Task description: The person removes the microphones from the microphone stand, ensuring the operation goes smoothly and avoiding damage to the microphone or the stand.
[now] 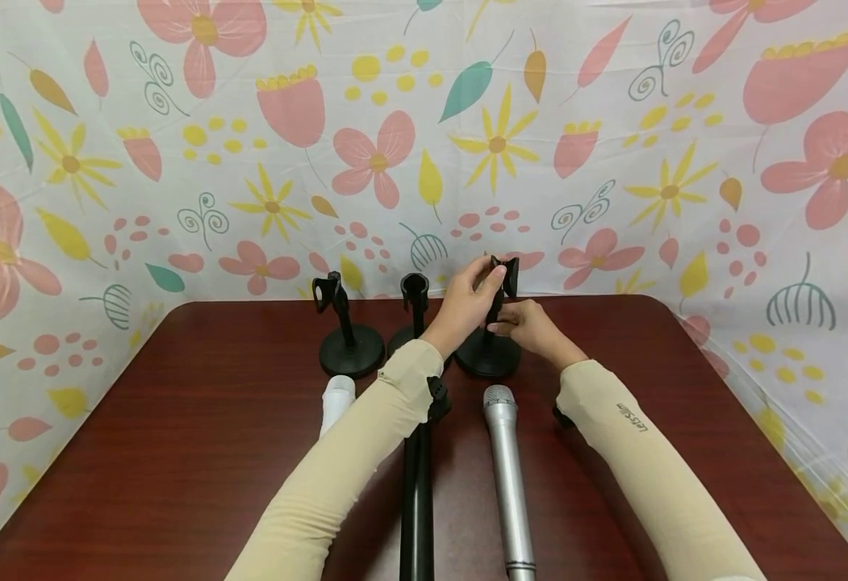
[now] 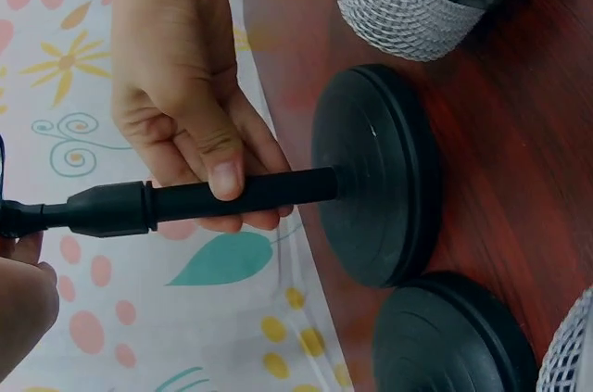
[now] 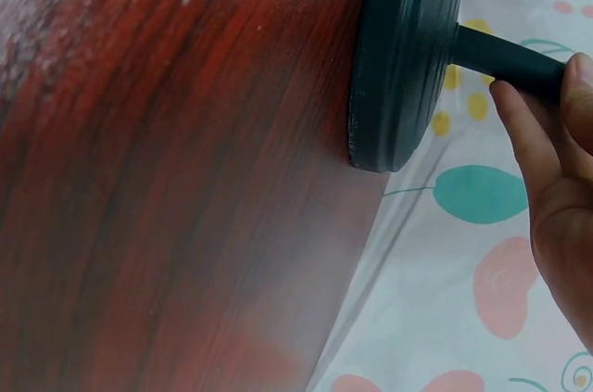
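At the right of a row of desktop microphone stands, both hands are on one black stand (image 1: 489, 361) with a round base. My left hand (image 1: 469, 300) grips the stand's top by its clip, fingers curled around it. Lower down, my right hand (image 1: 536, 329) pinches the upright pole between thumb and fingers. In the left wrist view, the right hand (image 2: 185, 95) holds the pole just above the base (image 2: 375, 179), while only part of the left hand (image 2: 28, 295) shows at the clip end. The right wrist view shows the base (image 3: 408, 58) on the table.
Two more black stands, a left one (image 1: 351, 351) and a middle one (image 1: 415, 294), stand alongside. Nearer lie a silver microphone (image 1: 511, 484), a white microphone (image 1: 336, 401) and a black tube-shaped handle (image 1: 416, 508), its top behind the left sleeve. A flowered cloth (image 1: 373, 161) hangs behind the table (image 1: 177, 428).
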Available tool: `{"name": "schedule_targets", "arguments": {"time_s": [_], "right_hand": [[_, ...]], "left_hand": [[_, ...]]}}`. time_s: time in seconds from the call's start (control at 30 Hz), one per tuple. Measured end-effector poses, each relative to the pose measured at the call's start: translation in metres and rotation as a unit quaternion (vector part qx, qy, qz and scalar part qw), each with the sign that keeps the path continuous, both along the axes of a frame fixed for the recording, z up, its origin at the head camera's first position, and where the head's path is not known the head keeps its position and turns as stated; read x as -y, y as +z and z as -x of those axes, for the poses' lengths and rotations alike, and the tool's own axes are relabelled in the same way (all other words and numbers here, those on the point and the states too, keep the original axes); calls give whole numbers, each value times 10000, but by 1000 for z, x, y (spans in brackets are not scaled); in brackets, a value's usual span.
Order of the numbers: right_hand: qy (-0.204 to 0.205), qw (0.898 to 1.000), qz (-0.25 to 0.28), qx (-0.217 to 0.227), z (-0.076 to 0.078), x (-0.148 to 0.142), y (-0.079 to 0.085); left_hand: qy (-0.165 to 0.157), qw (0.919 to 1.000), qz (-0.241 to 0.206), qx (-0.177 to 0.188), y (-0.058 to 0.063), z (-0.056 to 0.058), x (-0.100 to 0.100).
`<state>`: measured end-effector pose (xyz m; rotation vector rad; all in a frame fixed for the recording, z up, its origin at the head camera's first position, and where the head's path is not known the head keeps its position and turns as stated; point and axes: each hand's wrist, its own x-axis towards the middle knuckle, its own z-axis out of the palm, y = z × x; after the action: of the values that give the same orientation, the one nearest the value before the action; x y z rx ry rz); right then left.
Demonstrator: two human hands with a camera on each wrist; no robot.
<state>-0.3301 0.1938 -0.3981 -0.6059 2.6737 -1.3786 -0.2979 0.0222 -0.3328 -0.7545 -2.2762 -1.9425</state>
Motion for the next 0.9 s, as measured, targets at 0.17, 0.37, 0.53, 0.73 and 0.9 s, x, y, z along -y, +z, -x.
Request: {"name": "schedule_targets", "arguments": {"time_s": [0.17, 0.37, 0.53, 0.73, 0.9], "right_hand": [[-42, 10000, -62, 32, 0, -1, -1], [-29, 10000, 1, -39, 1, -1, -2], [-80, 9998, -66, -143, 0, -1, 0], [-138, 9995, -203, -182, -1, 0, 2], [-159, 9994, -196, -216, -3, 0, 2]], "left_hand": [[-26, 10000, 73, -55, -7, 0, 1], [-168, 9997, 33, -188, -16, 1, 4], [-266, 9993, 62, -274, -17, 2, 4], [-239, 9991, 218, -277, 0, -16, 8], [-244, 9980, 361, -449, 8, -26, 10]]}}
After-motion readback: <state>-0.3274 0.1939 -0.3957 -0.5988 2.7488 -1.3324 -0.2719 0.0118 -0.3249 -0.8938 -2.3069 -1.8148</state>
